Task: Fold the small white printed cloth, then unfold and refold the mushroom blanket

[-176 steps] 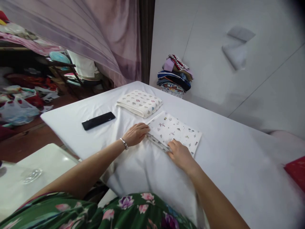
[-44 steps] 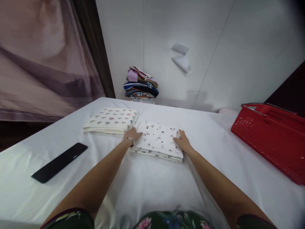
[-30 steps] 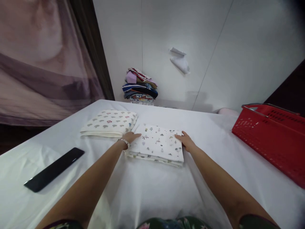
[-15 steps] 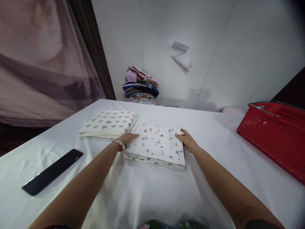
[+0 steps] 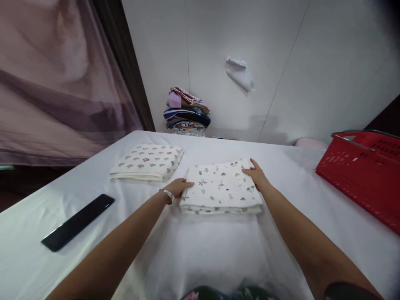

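Note:
A folded white cloth printed with small plants and shapes lies in front of me on the white sheet. My left hand grips its left edge, thumb on top and the other fingers mostly hidden at the side. On the far right corner, my right hand holds the edge with the thumb on top and a finger stretched behind. A second folded cloth, patterned with grey mushroom-like shapes, sits to the left, apart from the first. A bracelet circles my left wrist.
A black flat object lies on the white-covered surface at left. A red basket stands at right. Against the wall is a stack of folded clothes. A pinkish curtain hangs at left.
Both hands have moved the folded cloth to the right, and it has turned slightly, its right side now farther away. The gap to the mushroom-patterned cloth is wider.

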Demonstrator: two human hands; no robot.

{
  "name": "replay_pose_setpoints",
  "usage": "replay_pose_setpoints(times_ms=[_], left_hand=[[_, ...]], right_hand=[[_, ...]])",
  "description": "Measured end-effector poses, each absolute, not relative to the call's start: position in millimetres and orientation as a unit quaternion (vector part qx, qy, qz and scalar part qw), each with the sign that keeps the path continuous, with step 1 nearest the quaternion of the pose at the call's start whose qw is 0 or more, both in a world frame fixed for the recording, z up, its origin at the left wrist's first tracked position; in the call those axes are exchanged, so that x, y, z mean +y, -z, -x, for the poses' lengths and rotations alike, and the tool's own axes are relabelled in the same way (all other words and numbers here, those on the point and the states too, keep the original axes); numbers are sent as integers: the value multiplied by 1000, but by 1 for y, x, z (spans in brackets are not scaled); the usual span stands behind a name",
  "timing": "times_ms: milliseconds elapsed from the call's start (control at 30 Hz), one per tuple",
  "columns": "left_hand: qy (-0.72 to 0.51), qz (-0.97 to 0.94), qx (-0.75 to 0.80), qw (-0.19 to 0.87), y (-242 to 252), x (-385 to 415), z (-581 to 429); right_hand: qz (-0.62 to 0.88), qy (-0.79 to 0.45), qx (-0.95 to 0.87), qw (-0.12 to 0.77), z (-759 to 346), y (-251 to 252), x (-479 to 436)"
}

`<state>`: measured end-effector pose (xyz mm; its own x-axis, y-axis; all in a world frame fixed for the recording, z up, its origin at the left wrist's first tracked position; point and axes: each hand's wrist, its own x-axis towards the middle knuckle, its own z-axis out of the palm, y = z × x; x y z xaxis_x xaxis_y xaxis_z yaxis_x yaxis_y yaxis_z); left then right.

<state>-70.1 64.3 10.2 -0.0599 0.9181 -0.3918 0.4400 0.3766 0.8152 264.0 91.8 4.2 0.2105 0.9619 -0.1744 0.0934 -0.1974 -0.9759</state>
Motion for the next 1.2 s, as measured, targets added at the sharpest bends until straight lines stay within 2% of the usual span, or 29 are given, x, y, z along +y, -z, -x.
replay_pose_setpoints(times_ms=[133,233,333,400,533,633,733,967,1200], left_hand=[[-260,-475,669,510,0,59,50],[-278,-461,672,509,2,55,49],[-280,-441,672,525,1,46,53],[-272,-445,673,525,1,38,55],[-254,-485,673,497,2,20,56],[-262,-512,673,466,5,13,53],[-293,-507,661,469,8,10,53],[-393,-391,557,618,14,3,65],[-393,-418,456,680,9,-5,78]], right_hand=[[697,-406,-429,406,-289,-2,92],[723,-303,-505,360,-295,0,82],[676,-158,-637,334,-283,-2,60],[608,-109,-727,302,-268,-2,39],[537,-128,-818,163,-244,10,5],[544,-141,-819,116,-240,15,-3],[551,-143,-814,121,-235,6,-5],[463,-151,-843,230,-178,-17,-18],[385,-88,-898,192,-116,-14,-17]])
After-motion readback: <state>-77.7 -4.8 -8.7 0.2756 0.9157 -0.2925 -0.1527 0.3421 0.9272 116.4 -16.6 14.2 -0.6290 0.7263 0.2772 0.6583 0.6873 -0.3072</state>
